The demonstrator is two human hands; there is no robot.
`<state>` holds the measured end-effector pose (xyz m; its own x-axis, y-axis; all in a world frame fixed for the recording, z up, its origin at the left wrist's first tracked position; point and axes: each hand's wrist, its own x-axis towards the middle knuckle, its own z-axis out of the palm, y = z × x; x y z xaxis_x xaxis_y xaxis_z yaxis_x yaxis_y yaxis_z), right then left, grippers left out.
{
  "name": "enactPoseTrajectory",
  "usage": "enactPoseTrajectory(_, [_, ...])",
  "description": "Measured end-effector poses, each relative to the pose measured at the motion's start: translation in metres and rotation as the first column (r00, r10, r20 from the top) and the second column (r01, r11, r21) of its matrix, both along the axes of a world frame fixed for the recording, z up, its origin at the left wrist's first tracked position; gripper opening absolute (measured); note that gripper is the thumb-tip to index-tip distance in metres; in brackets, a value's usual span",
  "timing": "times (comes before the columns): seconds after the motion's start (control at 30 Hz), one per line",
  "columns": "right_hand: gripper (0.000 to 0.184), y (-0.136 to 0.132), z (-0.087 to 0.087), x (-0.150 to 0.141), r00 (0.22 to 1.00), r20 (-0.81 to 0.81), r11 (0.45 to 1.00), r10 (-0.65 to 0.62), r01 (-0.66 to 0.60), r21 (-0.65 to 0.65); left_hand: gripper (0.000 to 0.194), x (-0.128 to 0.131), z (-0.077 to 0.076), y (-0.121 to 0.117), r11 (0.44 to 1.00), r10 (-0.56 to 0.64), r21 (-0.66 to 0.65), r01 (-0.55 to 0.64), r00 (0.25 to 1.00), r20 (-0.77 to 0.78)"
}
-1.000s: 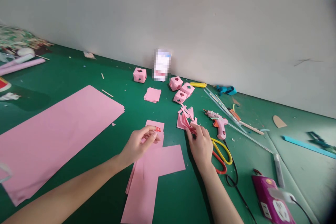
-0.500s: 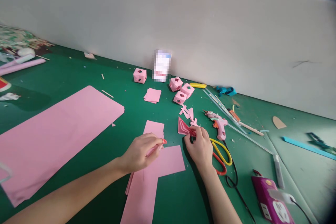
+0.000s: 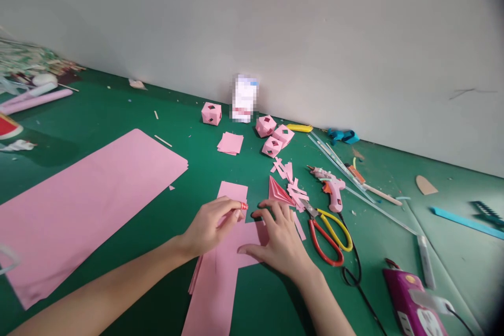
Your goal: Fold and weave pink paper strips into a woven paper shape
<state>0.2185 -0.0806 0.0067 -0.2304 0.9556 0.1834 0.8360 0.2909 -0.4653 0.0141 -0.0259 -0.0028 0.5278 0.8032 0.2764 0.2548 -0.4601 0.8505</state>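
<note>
My left hand (image 3: 212, 226) is closed in a pinch over the long pink paper strips (image 3: 214, 294). A small red-and-white thing (image 3: 244, 206) shows at its fingertips; whether it is held or worn on the finger is unclear. My right hand (image 3: 281, 239) is open, fingers spread and curved, above a pink paper piece (image 3: 252, 258), holding nothing. Just beyond it lies a pleated, folded pink paper (image 3: 277, 192), beside thin pink paper scraps (image 3: 297, 194). Scissors (image 3: 328, 233) with one red and one yellow handle lie to its right.
Several pink paper cubes with cut-out holes (image 3: 271, 147) and a stack of pink squares (image 3: 230, 143) sit toward the wall, near a blurred phone (image 3: 244, 98). A large pink sheet (image 3: 98, 210) covers the left. A glue gun (image 3: 333, 189) and purple power strip (image 3: 413, 299) are right.
My right hand has let go of the folded pink paper and moved left and down, its fingers spreading. The folded paper and scissors are now uncovered. My left hand stays pinched, nearly in place.
</note>
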Motion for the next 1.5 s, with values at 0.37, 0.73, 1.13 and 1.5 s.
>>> enactPoseTrajectory(0.37, [0.048,0.000,0.001,-0.004,1.000,-0.011,0.998,0.028,-0.028,-0.057,0.014,-0.001,0.001,-0.001,0.998,-0.033,0.052,0.035,0.999,-0.031])
enactPoseTrajectory(0.73, [0.026,0.000,-0.004,0.000,0.990,-0.131,0.998,0.059,-0.059,0.001,0.028,0.003,-0.002,-0.002,0.963,-0.102,0.219,0.160,0.962,-0.253])
enactPoseTrajectory(1.13, [0.035,0.007,0.006,0.014,0.367,-0.839,0.911,-0.401,0.067,-0.407,0.028,-0.001,-0.008,0.013,0.941,0.246,-0.257,-0.222,0.967,0.066])
enactPoseTrajectory(1.5, [0.033,0.004,-0.002,0.007,0.248,-0.874,0.870,-0.418,-0.167,-0.464,0.024,-0.003,-0.009,0.016,0.913,0.241,-0.359,-0.191,0.965,0.100])
